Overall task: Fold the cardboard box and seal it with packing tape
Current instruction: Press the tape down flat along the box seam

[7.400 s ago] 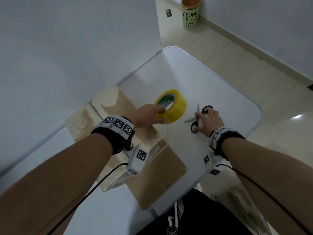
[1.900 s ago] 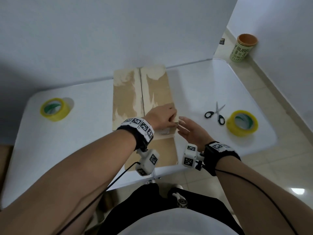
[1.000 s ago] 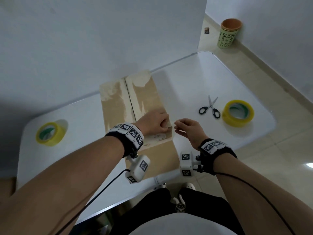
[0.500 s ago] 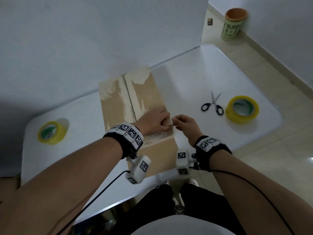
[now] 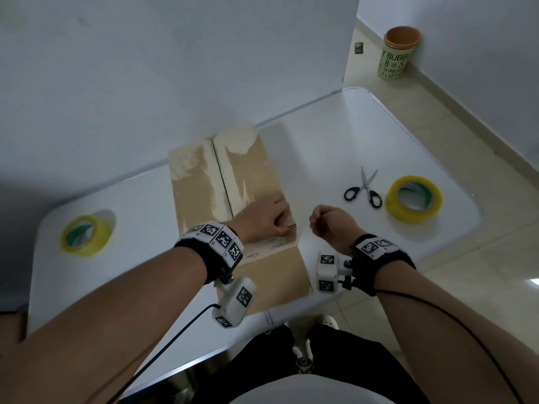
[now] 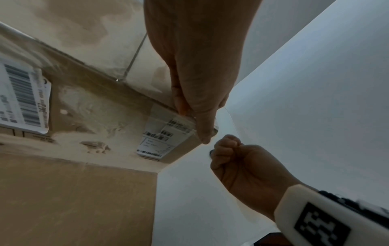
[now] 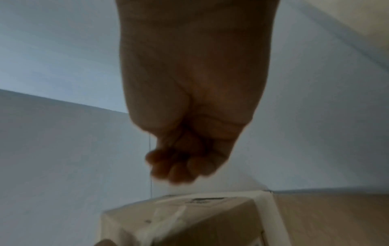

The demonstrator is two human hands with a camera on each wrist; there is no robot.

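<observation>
The left hand (image 5: 262,218) is curled on the near right corner of the cardboard box (image 5: 248,176), thumb and fingers pinching the top edge where a clear strip of tape (image 6: 185,124) crosses a shipping label; it seems to pin that strip down so it cannot lift. Just beside it, clear of the box's right side, the right hand (image 5: 331,224) is closed in a fist above the bench (image 5: 320,147). A thin clear line runs up from the box corner toward its fingers in the wrist views, so it is probably pinching and drawing the free end of the tape, though the grip itself is hidden.

The box stands in the middle of the bench, its 2 top flaps shut and meeting along a centre seam, its far end near the wall. It reads as folded, with sealing under way at this corner.

Farther right lie the scissors (image 5: 363,186), and beyond them 1 yellow tape roll (image 5: 412,198), both well apart from the right hand, likely parked within reach for the cut. A second tape roll (image 5: 84,234) sits at the left.
</observation>
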